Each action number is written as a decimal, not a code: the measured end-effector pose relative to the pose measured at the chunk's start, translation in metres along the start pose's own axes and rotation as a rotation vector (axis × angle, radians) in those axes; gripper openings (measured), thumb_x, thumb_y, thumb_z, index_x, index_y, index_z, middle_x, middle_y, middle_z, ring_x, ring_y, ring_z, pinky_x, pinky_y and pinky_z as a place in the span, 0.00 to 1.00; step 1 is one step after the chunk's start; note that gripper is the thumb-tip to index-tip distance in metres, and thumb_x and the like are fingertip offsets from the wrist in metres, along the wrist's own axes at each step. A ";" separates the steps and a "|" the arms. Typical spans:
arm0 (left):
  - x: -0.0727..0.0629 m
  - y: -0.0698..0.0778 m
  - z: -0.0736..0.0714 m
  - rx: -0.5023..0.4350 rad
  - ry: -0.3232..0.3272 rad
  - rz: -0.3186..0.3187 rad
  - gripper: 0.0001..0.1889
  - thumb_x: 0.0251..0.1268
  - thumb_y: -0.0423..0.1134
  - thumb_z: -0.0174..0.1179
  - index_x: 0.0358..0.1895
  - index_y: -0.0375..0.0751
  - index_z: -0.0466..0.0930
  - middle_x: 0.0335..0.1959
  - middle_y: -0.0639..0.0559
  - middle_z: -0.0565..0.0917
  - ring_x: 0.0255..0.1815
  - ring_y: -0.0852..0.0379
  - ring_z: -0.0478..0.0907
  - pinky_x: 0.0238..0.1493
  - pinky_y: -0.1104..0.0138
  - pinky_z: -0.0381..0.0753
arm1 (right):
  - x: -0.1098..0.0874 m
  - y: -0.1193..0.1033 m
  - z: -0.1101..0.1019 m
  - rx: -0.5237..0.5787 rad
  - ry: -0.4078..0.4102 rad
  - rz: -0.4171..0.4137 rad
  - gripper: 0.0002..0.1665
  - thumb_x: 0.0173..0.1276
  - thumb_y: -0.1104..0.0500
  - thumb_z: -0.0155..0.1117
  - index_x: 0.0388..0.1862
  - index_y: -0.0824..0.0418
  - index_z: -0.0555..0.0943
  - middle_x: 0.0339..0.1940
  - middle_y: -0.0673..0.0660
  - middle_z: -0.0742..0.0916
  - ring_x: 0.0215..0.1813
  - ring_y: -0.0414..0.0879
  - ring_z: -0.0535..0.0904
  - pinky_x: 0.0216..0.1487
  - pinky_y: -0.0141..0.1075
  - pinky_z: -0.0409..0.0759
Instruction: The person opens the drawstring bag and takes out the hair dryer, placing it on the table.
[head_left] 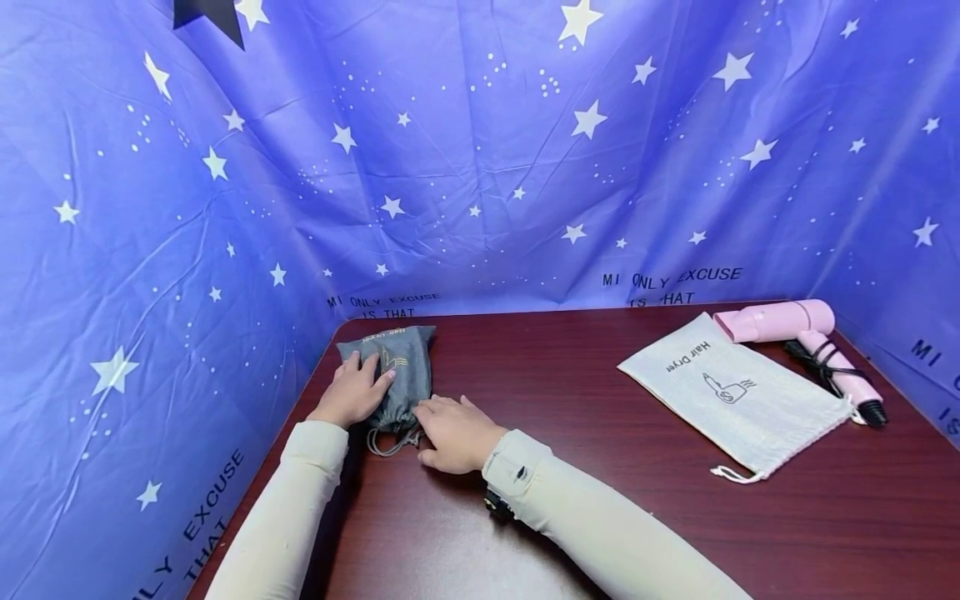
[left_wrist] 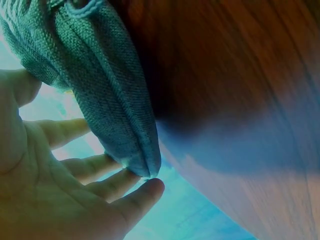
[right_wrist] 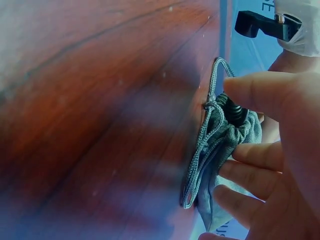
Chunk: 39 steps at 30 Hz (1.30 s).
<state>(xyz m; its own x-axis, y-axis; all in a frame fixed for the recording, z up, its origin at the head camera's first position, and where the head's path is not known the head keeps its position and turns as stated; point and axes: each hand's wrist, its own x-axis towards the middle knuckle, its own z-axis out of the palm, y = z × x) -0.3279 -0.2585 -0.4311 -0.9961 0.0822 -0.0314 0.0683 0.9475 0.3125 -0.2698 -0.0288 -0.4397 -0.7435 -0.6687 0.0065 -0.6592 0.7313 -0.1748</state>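
A grey drawstring bag (head_left: 411, 375) with yellow lettering and a yellow hair dryer drawing lies on the left part of the table, bulging, its gathered mouth towards me. Across its left side rests my left hand (head_left: 352, 392), fingers spread and nearly straight, as the left wrist view also shows. My right hand (head_left: 459, 433) is at the mouth end, fingertips against the bag's right edge and fingers extended. Grey cords (right_wrist: 200, 150) loop out of the mouth onto the table. Inside the mouth a black ribbed end (right_wrist: 235, 111) shows in the right wrist view; the rest of that thing is hidden.
On the right of the dark red table (head_left: 540, 367) lies a flat white drawstring bag (head_left: 720, 400) printed "Hair Dryer". A pink hair dryer (head_left: 780, 321), its black cord (head_left: 813, 362) wound at the handle, overlaps that bag's far edge. Blue star-printed cloth (head_left: 480, 150) hangs around the table.
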 end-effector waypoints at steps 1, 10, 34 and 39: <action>0.000 0.001 0.001 0.004 0.000 0.001 0.39 0.83 0.61 0.39 0.82 0.35 0.53 0.81 0.22 0.46 0.80 0.20 0.45 0.75 0.32 0.56 | -0.001 0.001 0.000 0.002 0.003 -0.001 0.43 0.72 0.39 0.65 0.80 0.56 0.67 0.80 0.53 0.71 0.82 0.51 0.63 0.77 0.59 0.65; -0.004 0.010 0.003 0.024 0.002 0.012 0.39 0.82 0.61 0.40 0.82 0.36 0.54 0.81 0.23 0.47 0.80 0.20 0.46 0.74 0.32 0.58 | -0.009 0.008 0.001 0.025 0.024 -0.013 0.42 0.72 0.40 0.65 0.79 0.57 0.68 0.80 0.53 0.72 0.82 0.52 0.64 0.77 0.61 0.63; -0.012 0.039 0.013 0.080 0.008 0.059 0.38 0.81 0.62 0.43 0.81 0.38 0.57 0.81 0.24 0.50 0.80 0.22 0.50 0.71 0.35 0.65 | -0.039 0.026 -0.003 -0.011 0.057 -0.042 0.38 0.72 0.42 0.64 0.75 0.59 0.72 0.76 0.55 0.76 0.80 0.54 0.68 0.75 0.63 0.66; -0.013 0.045 0.015 0.084 0.014 0.065 0.38 0.81 0.61 0.43 0.81 0.38 0.58 0.81 0.24 0.50 0.81 0.23 0.50 0.73 0.36 0.64 | -0.045 0.028 -0.004 -0.007 0.074 -0.052 0.36 0.72 0.43 0.64 0.73 0.59 0.73 0.75 0.56 0.77 0.78 0.55 0.69 0.73 0.64 0.67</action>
<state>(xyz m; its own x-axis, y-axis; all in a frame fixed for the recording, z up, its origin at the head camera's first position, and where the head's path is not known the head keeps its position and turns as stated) -0.3110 -0.2122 -0.4312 -0.9901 0.1404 -0.0006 0.1364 0.9629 0.2329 -0.2556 0.0224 -0.4410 -0.7146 -0.6940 0.0878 -0.6975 0.6973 -0.1651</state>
